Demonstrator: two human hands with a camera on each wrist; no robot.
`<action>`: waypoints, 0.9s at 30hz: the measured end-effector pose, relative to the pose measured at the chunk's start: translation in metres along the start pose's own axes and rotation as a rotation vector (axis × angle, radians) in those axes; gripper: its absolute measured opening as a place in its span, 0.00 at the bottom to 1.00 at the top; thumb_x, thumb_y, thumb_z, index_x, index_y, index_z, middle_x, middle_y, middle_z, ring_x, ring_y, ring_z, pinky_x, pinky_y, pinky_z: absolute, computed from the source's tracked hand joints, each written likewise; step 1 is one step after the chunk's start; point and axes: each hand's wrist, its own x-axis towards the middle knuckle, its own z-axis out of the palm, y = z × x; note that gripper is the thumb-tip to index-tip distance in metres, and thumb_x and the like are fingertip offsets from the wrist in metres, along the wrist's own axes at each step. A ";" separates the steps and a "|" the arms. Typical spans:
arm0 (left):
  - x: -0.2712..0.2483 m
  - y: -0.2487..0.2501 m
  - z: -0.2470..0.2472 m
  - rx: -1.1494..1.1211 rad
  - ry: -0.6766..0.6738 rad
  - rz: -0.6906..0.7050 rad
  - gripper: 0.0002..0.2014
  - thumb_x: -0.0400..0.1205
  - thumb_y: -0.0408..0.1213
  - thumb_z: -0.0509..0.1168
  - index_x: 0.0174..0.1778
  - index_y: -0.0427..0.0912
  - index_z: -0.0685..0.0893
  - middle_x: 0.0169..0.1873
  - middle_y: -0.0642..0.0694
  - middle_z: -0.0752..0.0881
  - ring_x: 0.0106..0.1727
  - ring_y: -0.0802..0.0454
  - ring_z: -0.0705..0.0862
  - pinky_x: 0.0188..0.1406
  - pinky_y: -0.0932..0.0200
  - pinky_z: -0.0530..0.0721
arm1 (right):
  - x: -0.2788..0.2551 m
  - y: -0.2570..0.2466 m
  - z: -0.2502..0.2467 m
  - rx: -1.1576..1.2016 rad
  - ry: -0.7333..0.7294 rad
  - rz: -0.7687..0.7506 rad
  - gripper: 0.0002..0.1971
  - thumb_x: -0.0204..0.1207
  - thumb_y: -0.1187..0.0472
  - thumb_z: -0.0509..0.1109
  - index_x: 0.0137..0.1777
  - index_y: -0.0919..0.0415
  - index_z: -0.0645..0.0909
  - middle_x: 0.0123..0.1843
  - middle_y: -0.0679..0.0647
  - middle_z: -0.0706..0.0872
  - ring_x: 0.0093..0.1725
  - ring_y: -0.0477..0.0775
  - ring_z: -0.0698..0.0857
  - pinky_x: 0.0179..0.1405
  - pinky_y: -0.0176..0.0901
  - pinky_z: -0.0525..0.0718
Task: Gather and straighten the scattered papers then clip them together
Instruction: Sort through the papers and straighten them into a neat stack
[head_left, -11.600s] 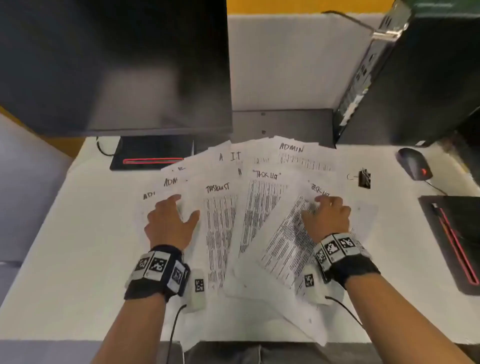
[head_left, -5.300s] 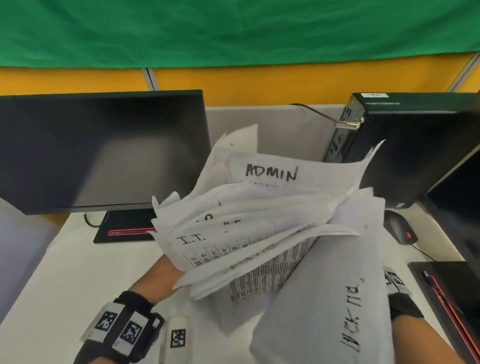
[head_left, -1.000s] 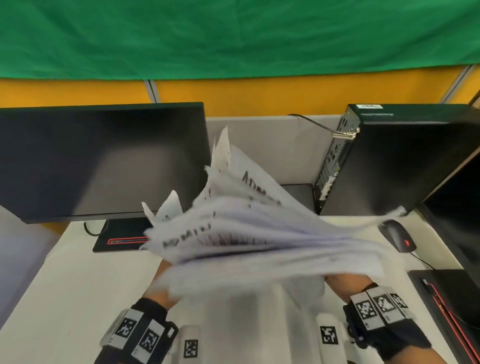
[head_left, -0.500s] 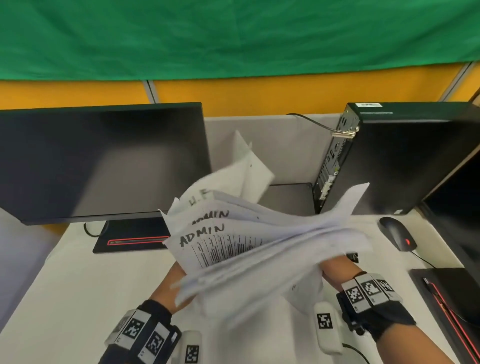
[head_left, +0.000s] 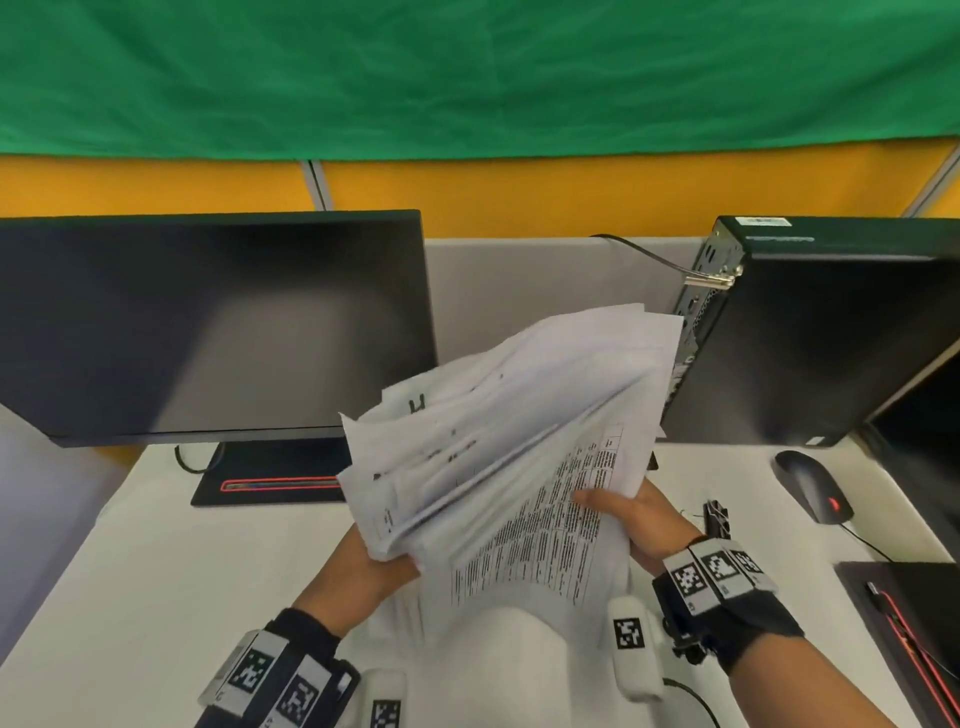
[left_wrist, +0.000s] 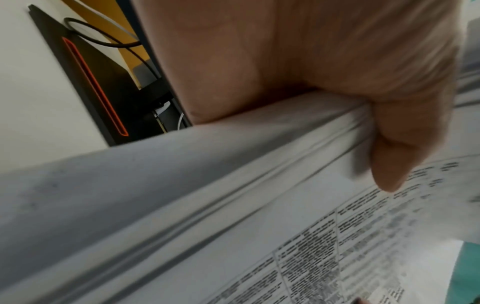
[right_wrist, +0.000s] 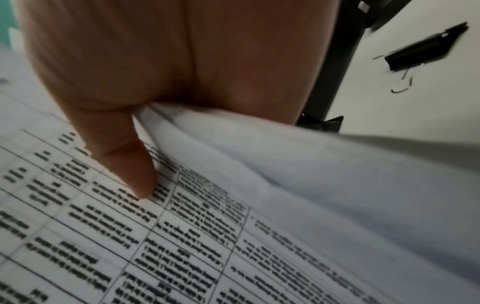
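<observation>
A white worktop (head_left: 130, 597) carries everything here. Just above it, the left hand (head_left: 363, 571) and right hand (head_left: 641, 525) each have their grip closed on a side of the white printed paper sheets (head_left: 509, 457), thumbs on top. The sheets are gathered but fanned, not yet even. Right of them lies the black binder clip (head_left: 717, 517), unused. Behind them stands a dark monitor (head_left: 208, 322).

No word can be read with certainty: the printed table text on the papers (head_left: 524, 467) is blurred in all views, the dark handwritten strokes near their upper left edge may be letters, and the wristbands (head_left: 717, 571) carry only square black-and-white marker patterns.
</observation>
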 end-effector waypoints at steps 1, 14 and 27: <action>0.001 0.004 0.000 -0.036 -0.029 0.023 0.24 0.68 0.37 0.79 0.58 0.52 0.80 0.46 0.62 0.91 0.53 0.67 0.86 0.64 0.56 0.81 | 0.000 0.000 0.002 -0.005 0.007 0.003 0.29 0.61 0.60 0.77 0.65 0.63 0.80 0.59 0.60 0.89 0.60 0.63 0.86 0.68 0.66 0.78; 0.017 0.006 0.008 0.104 -0.057 0.120 0.18 0.65 0.55 0.71 0.53 0.65 0.85 0.51 0.55 0.90 0.55 0.59 0.87 0.58 0.53 0.85 | -0.002 0.008 -0.001 0.146 0.056 0.068 0.42 0.50 0.52 0.86 0.67 0.62 0.79 0.59 0.62 0.89 0.60 0.64 0.87 0.66 0.69 0.78; -0.010 0.042 -0.028 0.102 -0.212 0.191 0.24 0.72 0.35 0.75 0.64 0.52 0.83 0.63 0.54 0.86 0.67 0.57 0.81 0.67 0.61 0.78 | -0.077 -0.039 -0.001 0.029 -0.147 -0.149 0.24 0.51 0.49 0.85 0.48 0.55 0.91 0.51 0.56 0.93 0.53 0.54 0.91 0.53 0.43 0.88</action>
